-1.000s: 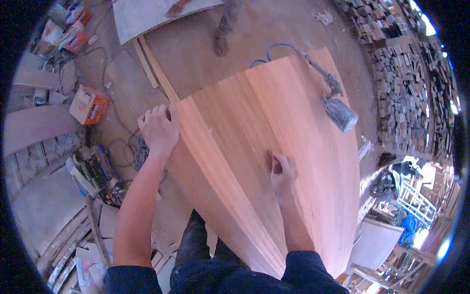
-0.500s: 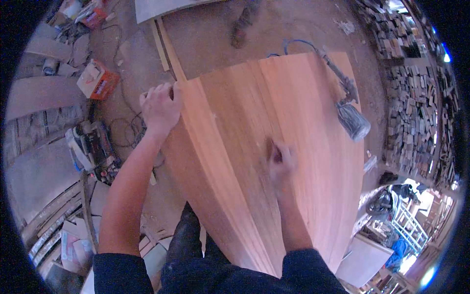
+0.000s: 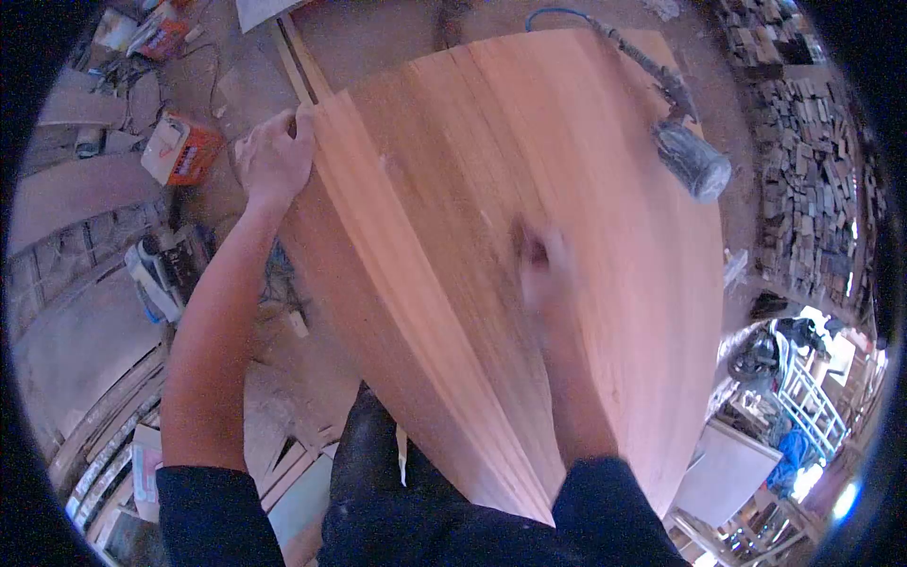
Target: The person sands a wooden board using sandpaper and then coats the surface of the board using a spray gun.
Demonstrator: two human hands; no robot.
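Observation:
A large striped wooden panel (image 3: 444,189) fills the middle of the view. My left hand (image 3: 276,159) is closed over the panel's upper left edge, thumb near the corner. Over the middle of the panel is my right hand (image 3: 546,265), blurred by motion, with its fingers curled together around something small and dark that I cannot make out. A tool with a dusty clear cup (image 3: 694,161) and a blue hose lies on the panel's upper right part.
An orange box (image 3: 184,149) stands on the floor at the left, with cables and tools (image 3: 156,274) below it. Stacked wood pieces (image 3: 803,180) line the right side. Two thin strips (image 3: 300,61) lie beyond the panel's upper left corner.
The panel has shifted upward in view, and the pale sheet at the top shows less. My left hand keeps its hold on the edge; my right hand stays over the panel's middle, more blurred.

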